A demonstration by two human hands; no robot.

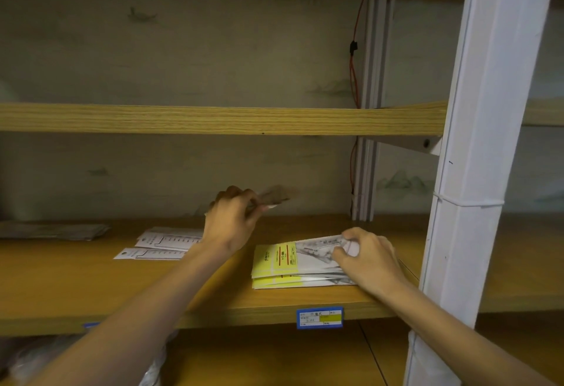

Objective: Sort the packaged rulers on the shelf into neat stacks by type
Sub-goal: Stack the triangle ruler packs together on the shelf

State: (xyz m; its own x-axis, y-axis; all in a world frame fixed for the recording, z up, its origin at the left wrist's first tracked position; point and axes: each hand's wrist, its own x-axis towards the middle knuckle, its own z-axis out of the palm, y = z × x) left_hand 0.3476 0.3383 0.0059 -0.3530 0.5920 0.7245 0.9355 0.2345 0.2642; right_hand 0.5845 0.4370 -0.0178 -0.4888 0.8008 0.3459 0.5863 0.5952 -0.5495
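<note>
A stack of yellow-and-white packaged rulers (283, 266) lies on the wooden shelf (152, 291) toward the right. My right hand (367, 255) rests on the stack's right end, fingers curled over the top package. My left hand (233, 217) is raised above the shelf's middle and pinches a blurred packaged ruler (271, 199) that points toward the back wall. Two white packaged rulers (164, 246) lie just left of my left wrist, partly hidden by it.
A flat grey pile of packages (52, 230) lies at the shelf's far left. A white metal upright (476, 171) stands close on the right. A blue price label (319, 317) is fixed to the shelf's front edge. Red wires (353, 80) run down the back corner.
</note>
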